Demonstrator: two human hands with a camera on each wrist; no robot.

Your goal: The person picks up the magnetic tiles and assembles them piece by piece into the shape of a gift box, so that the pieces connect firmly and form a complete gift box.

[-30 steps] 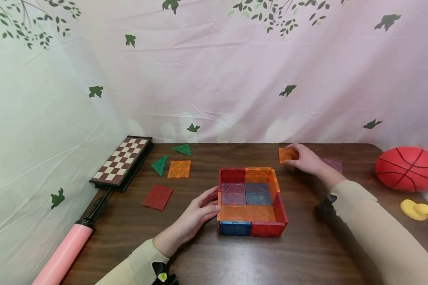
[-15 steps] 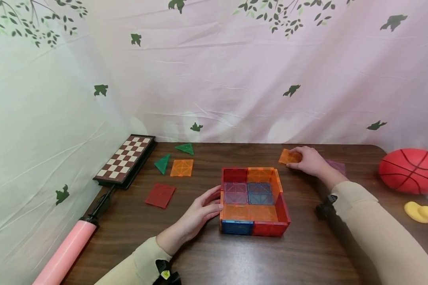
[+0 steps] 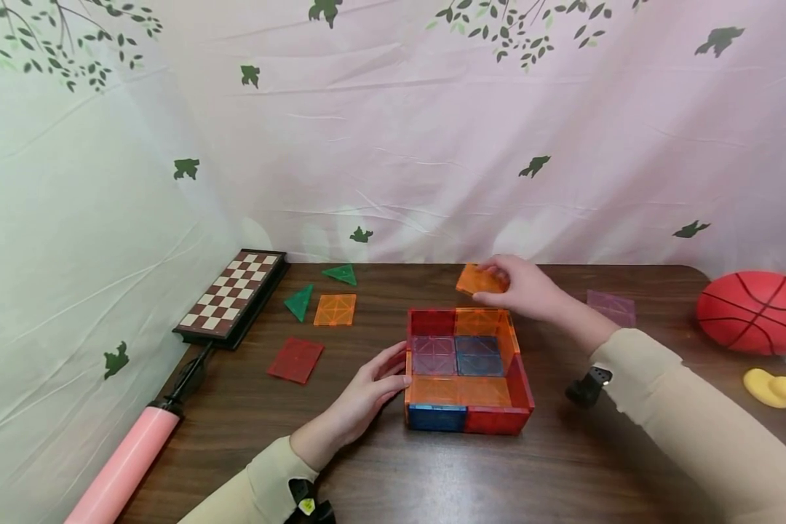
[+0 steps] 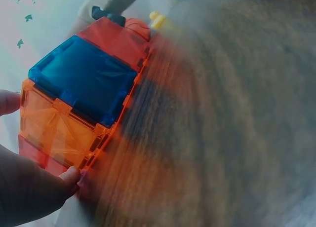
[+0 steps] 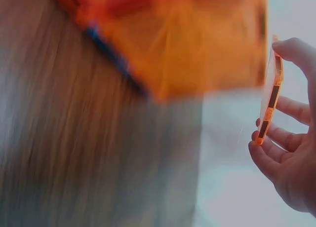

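An open box of translucent magnetic tiles (image 3: 466, 371) stands mid-table, with red, orange and blue walls and a purple and blue floor. My left hand (image 3: 373, 386) rests against its left wall, fingers touching the orange panel (image 4: 54, 128). My right hand (image 3: 520, 287) holds an orange square tile (image 3: 478, 279) by its edges in the air just behind the box's far wall; the right wrist view shows the tile (image 5: 269, 96) edge-on between thumb and fingers.
Loose tiles lie on the table: two green triangles (image 3: 299, 301), an orange square (image 3: 335, 309), a red square (image 3: 295, 359) at left, a purple square (image 3: 611, 307) at right. A chessboard (image 3: 231, 295) and pink pump (image 3: 124, 466) sit left; a red ball (image 3: 753, 311) and yellow duck (image 3: 773, 386) right.
My right hand has lifted the orange tile off the table at the back right and carried it left toward the box's far wall. The left hand has stayed on the box.
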